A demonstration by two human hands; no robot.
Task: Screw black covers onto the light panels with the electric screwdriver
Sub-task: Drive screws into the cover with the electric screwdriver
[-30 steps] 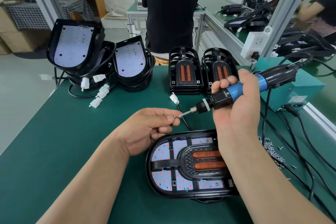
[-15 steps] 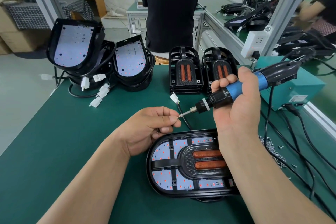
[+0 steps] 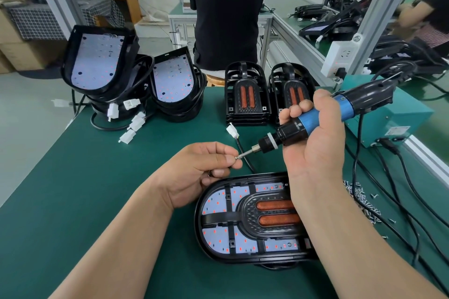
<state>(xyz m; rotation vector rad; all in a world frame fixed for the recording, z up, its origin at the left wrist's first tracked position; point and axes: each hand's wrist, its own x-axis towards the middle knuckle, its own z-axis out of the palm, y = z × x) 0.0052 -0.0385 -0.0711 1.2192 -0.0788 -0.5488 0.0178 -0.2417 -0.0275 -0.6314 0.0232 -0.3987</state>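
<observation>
At 6 o'clock on the green tabletop (image 3: 97,189), the oval black plastic light panel (image 3: 199,226) holds a white red-dotted board (image 3: 213,204) under a black ribbed cover with two orange strips (image 3: 245,213). Your left grip (image 3: 201,172) pinches a small silver screw (image 3: 237,157) at the bit of the blue-and-black electric screwdriver (image 3: 313,121), which your right grip (image 3: 315,153) clasps.

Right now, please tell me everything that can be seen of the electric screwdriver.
The electric screwdriver has a blue barrel, a black rear housing, a black nose with a white ring, and a thin metal bit. The body looks like plastic. The right hand holds it in a full grip above the table, tilted, with the bit pointing down toward the left hand, which pinches a small screw at the bit's tip.
</observation>
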